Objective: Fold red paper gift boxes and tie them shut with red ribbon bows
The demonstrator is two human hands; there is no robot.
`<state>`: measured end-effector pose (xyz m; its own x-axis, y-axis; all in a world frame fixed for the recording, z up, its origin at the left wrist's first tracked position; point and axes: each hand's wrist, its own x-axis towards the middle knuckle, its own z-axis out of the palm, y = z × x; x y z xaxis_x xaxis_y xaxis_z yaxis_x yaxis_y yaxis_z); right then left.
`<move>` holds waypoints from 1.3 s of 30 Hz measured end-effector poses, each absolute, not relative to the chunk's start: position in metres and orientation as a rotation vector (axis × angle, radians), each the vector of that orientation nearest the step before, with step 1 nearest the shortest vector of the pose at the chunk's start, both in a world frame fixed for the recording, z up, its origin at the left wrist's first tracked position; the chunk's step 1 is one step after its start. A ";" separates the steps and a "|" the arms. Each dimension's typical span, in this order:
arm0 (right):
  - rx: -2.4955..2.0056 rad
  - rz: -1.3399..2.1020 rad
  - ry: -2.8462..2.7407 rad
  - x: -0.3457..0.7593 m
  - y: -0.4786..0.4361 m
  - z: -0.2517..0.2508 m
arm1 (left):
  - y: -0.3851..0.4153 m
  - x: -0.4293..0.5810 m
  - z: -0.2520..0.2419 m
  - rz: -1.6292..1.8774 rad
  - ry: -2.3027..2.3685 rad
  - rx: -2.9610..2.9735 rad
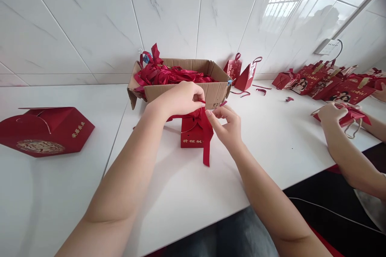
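Note:
A small red gift box [189,138] with gold characters stands upright on the white table in front of me. Around its top runs a red ribbon [207,144], one tail hanging down over the front. My left hand [187,95] is above the box, its fingers pinched on the ribbon near the top. From the right, my right hand [226,123] pinches the ribbon beside the hanging tail, thumb and forefinger pressed together. Parts of the ribbon and the box top are hidden behind my fingers.
Behind the box, a cardboard carton [211,93] holds many red ribbons [177,74]. A larger red box [45,132] lies left. Two red tags or boxes [245,76] stand by the wall; several gift bags [346,88] are right. Another person's hands [333,112] work on a red bag there.

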<state>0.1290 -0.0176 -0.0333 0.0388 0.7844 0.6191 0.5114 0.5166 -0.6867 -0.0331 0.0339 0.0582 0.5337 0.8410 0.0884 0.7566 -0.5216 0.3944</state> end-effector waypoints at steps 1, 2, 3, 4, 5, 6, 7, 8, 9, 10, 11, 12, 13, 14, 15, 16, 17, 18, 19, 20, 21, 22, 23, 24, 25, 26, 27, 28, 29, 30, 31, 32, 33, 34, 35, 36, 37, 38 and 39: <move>-1.126 0.288 -1.582 0.129 -0.014 -0.035 | 0.034 -0.033 0.058 0.388 1.324 2.467; -1.122 0.322 -1.557 0.129 -0.011 -0.037 | 0.034 -0.033 0.058 0.389 1.321 2.465; -1.118 0.384 -1.544 0.129 -0.007 -0.040 | 0.033 -0.033 0.059 0.389 1.315 2.461; -1.114 0.460 -1.536 0.129 -0.003 -0.042 | 0.032 -0.033 0.059 0.388 1.305 2.456; -1.109 0.543 -1.528 0.129 0.000 -0.045 | 0.031 -0.033 0.059 0.386 1.291 2.451; -1.100 0.626 -1.512 0.129 0.002 -0.047 | 0.030 -0.033 0.060 0.385 1.276 2.448; -1.088 0.701 -1.488 0.129 0.004 -0.049 | 0.030 -0.032 0.060 0.386 1.262 2.445; -1.075 0.762 -1.458 0.128 0.005 -0.050 | 0.029 -0.032 0.060 0.389 1.249 2.444; -1.066 0.807 -1.430 0.128 0.005 -0.051 | 0.029 -0.032 0.060 0.394 1.236 2.444; -1.063 0.832 -1.409 0.127 0.005 -0.051 | 0.028 -0.031 0.060 0.401 1.224 2.442; -1.065 0.835 -1.398 0.127 0.005 -0.051 | 0.028 -0.031 0.059 0.406 1.211 2.440; -1.071 0.820 -1.397 0.126 0.004 -0.051 | 0.028 -0.030 0.059 0.412 1.196 2.436; -1.079 0.795 -1.403 0.126 0.004 -0.051 | 0.028 -0.029 0.059 0.416 1.180 2.432; -1.084 0.769 -1.412 0.126 0.003 -0.050 | 0.028 -0.028 0.058 0.420 1.168 2.427; -1.079 0.750 -1.417 0.127 0.003 -0.050 | 0.028 -0.027 0.058 0.423 1.157 2.421; -1.067 0.737 -1.416 0.127 0.003 -0.050 | 0.028 -0.027 0.058 0.426 1.147 2.415; -1.055 0.735 -1.415 0.128 0.004 -0.049 | 0.028 -0.027 0.058 0.428 1.140 2.409; -1.050 0.740 -1.411 0.129 0.004 -0.049 | 0.028 -0.027 0.059 0.425 1.136 2.401; -1.055 0.752 -1.405 0.130 0.005 -0.049 | 0.028 -0.028 0.060 0.413 1.138 2.393; -1.070 0.770 -1.397 0.131 0.005 -0.050 | 0.028 -0.030 0.060 0.390 1.149 2.384; -1.091 0.794 -1.388 0.132 0.005 -0.050 | 0.029 -0.032 0.061 0.354 1.171 2.375; -1.110 0.820 -1.376 0.133 0.006 -0.050 | 0.030 -0.035 0.062 0.306 1.199 2.368; -1.117 0.853 -1.360 0.133 0.006 -0.050 | 0.032 -0.038 0.062 0.247 1.225 2.361; -1.111 0.892 -1.339 0.133 0.006 -0.050 | 0.034 -0.041 0.061 0.185 1.248 2.354; -1.098 0.935 -1.320 0.133 0.006 -0.050 | 0.037 -0.044 0.060 0.124 1.268 2.346; -1.081 0.973 -1.301 0.132 0.006 -0.050 | 0.039 -0.046 0.058 0.063 1.289 2.336; -1.062 1.005 -1.288 0.132 0.006 -0.050 | 0.042 -0.047 0.056 0.004 1.310 2.322; -1.041 1.031 -1.286 0.132 0.006 -0.050 | 0.045 -0.048 0.054 -0.045 1.333 2.306; -1.020 1.048 -1.297 0.133 0.005 -0.049 | 0.047 -0.047 0.052 -0.084 1.358 2.293; -1.001 1.060 -1.320 0.134 0.005 -0.049 | 0.048 -0.047 0.050 -0.112 1.377 2.284; -0.986 1.072 -1.353 0.136 0.005 -0.048 | 0.049 -0.045 0.049 -0.127 1.389 2.281; -0.974 1.091 -1.391 0.138 0.005 -0.047 | 0.050 -0.043 0.048 -0.128 1.394 2.283; -0.967 1.115 -1.428 0.140 0.005 -0.046 | 0.049 -0.042 0.047 -0.119 1.396 2.287; -0.961 1.142 -1.459 0.142 0.005 -0.045 | 0.049 -0.040 0.047 -0.111 1.397 2.289; -0.955 1.171 -1.483 0.144 0.005 -0.044 | 0.048 -0.039 0.047 -0.104 1.398 2.288; -0.948 1.199 -1.499 0.146 0.005 -0.043 | 0.047 -0.038 0.048 -0.100 1.401 2.285; -0.942 1.221 -1.509 0.148 0.005 -0.042 | 0.046 -0.037 0.048 -0.100 1.407 2.280; -0.940 1.238 -1.516 0.149 0.005 -0.041 | 0.046 -0.036 0.048 -0.103 1.414 2.275; -0.945 1.250 -1.526 0.149 0.005 -0.040 | 0.045 -0.036 0.048 -0.108 1.424 2.268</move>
